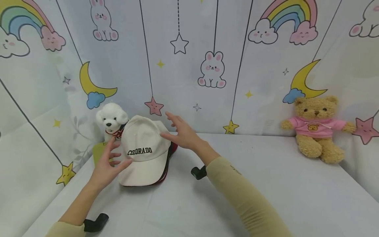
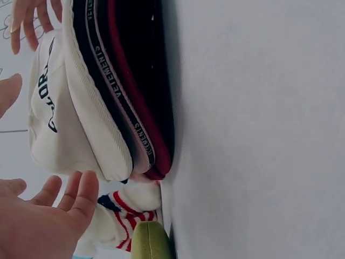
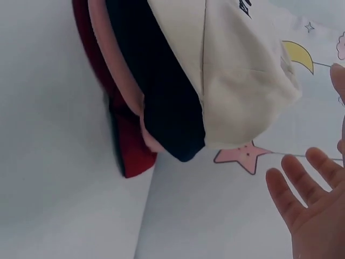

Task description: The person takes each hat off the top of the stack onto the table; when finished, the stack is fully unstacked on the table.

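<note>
A cream baseball cap with COLORADO in dark letters tops a stack of caps on the white table. Under it show a navy cap, a pink cap and a dark red cap. My left hand is at the stack's left side, fingers spread, its thumb overlapping the cream brim in the head view. On the other side my right hand reaches over the cap's right edge, fingers apart and fairly straight. Neither hand grips anything. In the right wrist view a gap separates the right fingers from the cream crown.
Behind the stack at left sits a white plush dog with a striped scarf, beside a green object. A teddy bear in a pink hoodie leans at the back right. A printed cloth hangs behind the table.
</note>
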Tool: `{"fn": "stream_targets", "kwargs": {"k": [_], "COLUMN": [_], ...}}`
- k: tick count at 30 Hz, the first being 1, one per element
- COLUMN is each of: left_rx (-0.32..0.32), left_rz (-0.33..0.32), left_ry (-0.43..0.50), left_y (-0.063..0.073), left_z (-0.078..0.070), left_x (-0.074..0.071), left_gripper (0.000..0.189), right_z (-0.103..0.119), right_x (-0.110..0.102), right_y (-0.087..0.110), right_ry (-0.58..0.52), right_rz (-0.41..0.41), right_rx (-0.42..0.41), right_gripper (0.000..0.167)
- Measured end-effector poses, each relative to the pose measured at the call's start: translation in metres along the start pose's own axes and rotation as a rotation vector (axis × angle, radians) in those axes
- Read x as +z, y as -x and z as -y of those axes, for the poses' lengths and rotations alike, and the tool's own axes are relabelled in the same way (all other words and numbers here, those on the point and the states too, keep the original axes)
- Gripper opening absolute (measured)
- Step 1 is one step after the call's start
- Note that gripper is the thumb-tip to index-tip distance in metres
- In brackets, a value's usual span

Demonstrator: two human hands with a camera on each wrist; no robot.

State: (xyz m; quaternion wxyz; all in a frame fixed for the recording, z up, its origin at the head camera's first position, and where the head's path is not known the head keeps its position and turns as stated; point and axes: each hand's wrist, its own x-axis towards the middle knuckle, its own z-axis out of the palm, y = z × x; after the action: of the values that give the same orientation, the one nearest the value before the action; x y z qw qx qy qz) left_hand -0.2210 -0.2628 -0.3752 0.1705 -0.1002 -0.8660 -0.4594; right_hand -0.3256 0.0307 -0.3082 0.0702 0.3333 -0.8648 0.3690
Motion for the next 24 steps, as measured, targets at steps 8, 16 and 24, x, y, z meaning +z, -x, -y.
{"fn": "stream_targets", "kwargs": {"k": [8, 16, 24], "left_rx": [-0.094, -0.198, -0.266], "left_rz": [0.072, 0.122, 0.169], "left_ry": [-0.033, -0.034, -0.041], "left_y": [0.002, 0.004, 0.005], "left_z": [0.01, 0.017, 0.018], "left_x": [-0.007, -0.008, -0.01], "left_gripper": [0.099, 0.099, 0.1], "right_z": [0.001, 0.001, 0.003], "right_x": [0.012, 0.017, 0.024], "right_y": [-0.012, -0.02, -0.027], "right_ry": [-0.074, -0.081, -0.099], "right_rz": [0.021, 0.029, 0.009], "right_rx": [0.02, 0.046, 0.066], "right_gripper": [0.084, 0.085, 0.081]}}
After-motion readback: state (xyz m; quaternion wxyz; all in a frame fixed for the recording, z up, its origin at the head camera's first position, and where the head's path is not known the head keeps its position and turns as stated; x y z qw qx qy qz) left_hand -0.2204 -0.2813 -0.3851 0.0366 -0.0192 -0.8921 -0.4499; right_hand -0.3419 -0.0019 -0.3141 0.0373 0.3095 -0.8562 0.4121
